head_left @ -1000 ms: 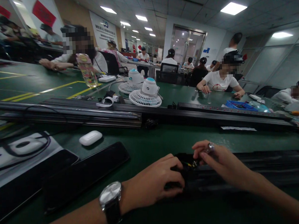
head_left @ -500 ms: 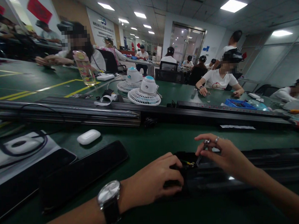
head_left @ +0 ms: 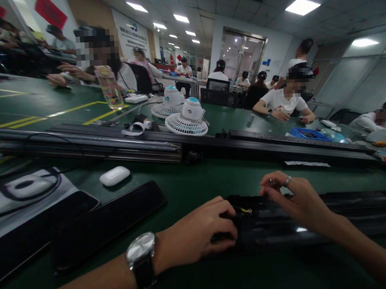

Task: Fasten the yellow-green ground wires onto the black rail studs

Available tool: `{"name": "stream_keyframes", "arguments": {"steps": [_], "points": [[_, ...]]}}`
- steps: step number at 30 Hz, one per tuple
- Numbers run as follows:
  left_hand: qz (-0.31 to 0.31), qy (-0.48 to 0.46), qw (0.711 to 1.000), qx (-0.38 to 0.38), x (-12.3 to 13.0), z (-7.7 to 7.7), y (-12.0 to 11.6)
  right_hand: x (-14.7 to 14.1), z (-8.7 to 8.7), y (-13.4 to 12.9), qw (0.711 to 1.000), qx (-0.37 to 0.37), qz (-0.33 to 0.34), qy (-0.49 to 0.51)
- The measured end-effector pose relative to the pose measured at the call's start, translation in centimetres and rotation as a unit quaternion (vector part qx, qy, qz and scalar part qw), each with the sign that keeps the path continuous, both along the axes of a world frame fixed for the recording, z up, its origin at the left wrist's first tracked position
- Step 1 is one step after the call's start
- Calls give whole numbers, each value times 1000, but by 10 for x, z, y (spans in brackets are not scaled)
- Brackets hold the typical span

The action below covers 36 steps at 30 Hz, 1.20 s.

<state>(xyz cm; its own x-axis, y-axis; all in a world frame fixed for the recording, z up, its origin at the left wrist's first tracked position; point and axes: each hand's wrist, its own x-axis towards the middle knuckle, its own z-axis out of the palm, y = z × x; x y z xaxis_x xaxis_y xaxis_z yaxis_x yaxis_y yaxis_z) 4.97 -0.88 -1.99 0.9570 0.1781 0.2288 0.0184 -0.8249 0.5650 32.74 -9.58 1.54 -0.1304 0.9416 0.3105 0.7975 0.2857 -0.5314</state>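
Note:
My left hand point(head_left: 204, 230), with a watch on its wrist, is closed over the left end of a long, glossy black bar point(head_left: 268, 227) lying across the table. Right of those fingers, a yellow-green wire with a metal ring terminal point(head_left: 249, 212) lies at the bar's upper face. My right hand point(head_left: 295, 193) hovers above the bar, thumb and fingers pinched on a small silvery metal tool point(head_left: 272, 182). Most of the tool is hidden by the fingers, so its exact kind does not show. It is apart from the terminal.
On the left lie a black phone-like slab point(head_left: 119, 221) and a white earbud case point(head_left: 115, 176). Long dark rails point(head_left: 277, 146) cross the table beyond my hands. Behind them stand two white fans point(head_left: 187, 121), a bottle point(head_left: 109, 88) and a blue tray point(head_left: 309, 134). Several people sit around.
My right hand has drawn up and to the right with the silvery tool, away from the ring terminal where the tool's shaft was. My left hand has stayed on the bar.

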Motion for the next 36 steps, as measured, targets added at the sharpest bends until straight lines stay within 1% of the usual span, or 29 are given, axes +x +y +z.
{"name": "stream_keyframes", "arguments": {"steps": [2, 4, 11, 13, 18, 23, 30, 36], "points": [[3, -2, 1000, -6, 0, 0, -1, 0, -3, 1, 999, 15, 16, -32], [3, -11, 1000, -9, 0, 1, -1, -1, -5, 2, 998, 22, 25, -44], [7, -17, 1000, -15, 0, 1, -1, -2, -9, 6, 997, 20, 61, -41], [9, -7, 1000, -14, 0, 2, -1, -1, -11, 7, 997, 32, 56, -43], [10, 4, 1000, -10, 1, 2, -1, 0, -14, 8, 997, 68, 14, -26], [1, -20, 1000, -16, 1, 1, -1, 0, -16, 8, 996, 82, 26, -26], [-4, 6, 1000, 3, -1, 5, -1, 3, -20, 10, 997, 57, 21, -38], [8, 20, 1000, -14, 0, 5, -2, 4, -24, 11, 998, 37, 22, -56]]}}
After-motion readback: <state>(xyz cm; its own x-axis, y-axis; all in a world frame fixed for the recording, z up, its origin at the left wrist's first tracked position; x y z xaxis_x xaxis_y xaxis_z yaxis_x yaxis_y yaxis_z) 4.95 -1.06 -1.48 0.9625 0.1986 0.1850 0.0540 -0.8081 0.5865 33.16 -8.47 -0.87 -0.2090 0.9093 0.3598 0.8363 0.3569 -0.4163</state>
